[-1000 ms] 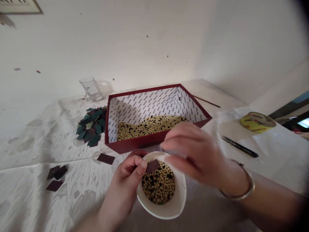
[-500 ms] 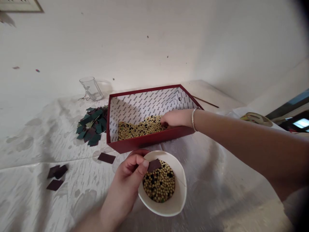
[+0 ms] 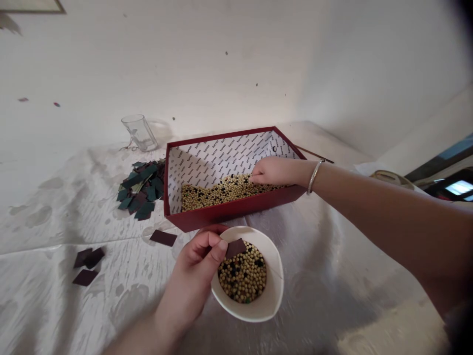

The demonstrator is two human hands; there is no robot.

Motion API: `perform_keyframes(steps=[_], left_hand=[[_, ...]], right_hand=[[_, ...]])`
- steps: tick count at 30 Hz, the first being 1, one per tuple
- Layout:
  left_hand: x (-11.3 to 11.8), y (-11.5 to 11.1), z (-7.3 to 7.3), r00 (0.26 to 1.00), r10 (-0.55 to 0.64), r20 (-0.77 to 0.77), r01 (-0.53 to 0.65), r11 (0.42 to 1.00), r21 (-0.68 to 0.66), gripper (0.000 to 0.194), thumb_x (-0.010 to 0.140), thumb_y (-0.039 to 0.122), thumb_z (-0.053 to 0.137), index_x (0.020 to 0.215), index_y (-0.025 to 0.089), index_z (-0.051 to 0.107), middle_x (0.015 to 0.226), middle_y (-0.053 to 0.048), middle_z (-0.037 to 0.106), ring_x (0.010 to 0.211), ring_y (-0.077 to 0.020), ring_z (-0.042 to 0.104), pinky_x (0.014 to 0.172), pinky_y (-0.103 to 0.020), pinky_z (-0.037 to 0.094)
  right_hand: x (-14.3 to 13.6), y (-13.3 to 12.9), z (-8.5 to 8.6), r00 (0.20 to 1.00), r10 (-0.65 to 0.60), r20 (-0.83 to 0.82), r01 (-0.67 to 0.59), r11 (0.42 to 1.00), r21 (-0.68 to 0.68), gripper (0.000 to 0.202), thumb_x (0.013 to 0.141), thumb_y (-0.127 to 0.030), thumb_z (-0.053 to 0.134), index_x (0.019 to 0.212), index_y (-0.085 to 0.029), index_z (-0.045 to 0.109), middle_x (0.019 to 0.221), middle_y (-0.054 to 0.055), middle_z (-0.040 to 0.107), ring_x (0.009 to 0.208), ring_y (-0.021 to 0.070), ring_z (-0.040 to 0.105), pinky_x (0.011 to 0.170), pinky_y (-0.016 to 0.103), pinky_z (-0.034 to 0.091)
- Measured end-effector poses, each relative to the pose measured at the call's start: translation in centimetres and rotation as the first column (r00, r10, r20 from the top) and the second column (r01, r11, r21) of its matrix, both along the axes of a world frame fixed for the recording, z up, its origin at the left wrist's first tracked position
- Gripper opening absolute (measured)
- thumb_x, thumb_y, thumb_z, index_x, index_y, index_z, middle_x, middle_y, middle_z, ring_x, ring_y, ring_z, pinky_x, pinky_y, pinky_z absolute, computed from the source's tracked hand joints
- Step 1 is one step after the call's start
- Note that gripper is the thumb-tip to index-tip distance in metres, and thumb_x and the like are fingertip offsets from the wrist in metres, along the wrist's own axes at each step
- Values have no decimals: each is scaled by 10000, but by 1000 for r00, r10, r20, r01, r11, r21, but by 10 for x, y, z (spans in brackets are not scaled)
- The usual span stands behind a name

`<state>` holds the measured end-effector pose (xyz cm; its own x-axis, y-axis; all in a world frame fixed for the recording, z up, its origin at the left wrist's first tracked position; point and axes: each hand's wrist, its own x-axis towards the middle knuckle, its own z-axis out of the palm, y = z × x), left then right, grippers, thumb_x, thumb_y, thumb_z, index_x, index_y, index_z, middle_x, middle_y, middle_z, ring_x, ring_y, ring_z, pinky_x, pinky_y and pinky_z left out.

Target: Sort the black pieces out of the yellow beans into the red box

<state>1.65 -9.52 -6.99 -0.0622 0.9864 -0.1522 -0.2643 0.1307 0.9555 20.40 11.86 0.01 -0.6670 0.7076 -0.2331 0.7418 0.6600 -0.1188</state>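
Observation:
My left hand [image 3: 197,273] grips the rim of a white paper cup [image 3: 271,301] half full of yellowish and dark beads, and pinches a small dark card square [image 3: 235,248] against that rim. My right hand [image 3: 271,171], with a metal bangle on its wrist, reaches into a red box [image 3: 229,212] with a white patterned lining. Its fingers are curled down on the bead pile [image 3: 210,192] inside; whether they hold beads is hidden.
A heap of dark green and maroon card squares [image 3: 142,190] lies left of the box. A few loose maroon squares [image 3: 86,264] lie on the white patterned cloth at the left. A tipped glass [image 3: 139,132] stands at the back, a thin stick [image 3: 314,154] behind the box.
My right hand went from above the cup out into the red box and now rests on the beads a little farther right. The left hand and cup have barely moved.

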Motion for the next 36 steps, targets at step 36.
perform_keyframes(steps=[36], left_hand=[[1,-2,-1,991,-26,-134,39,995,93,156,877,296,650,748,217,614,789,0,548,784,-160,488,774,-287,404]], right_hand=[[-14,-153,-35,902,301,-310,-172,908,383,210,978,-248,421,798,-195,515,874,54,477,846,224,416,747,383,383]])
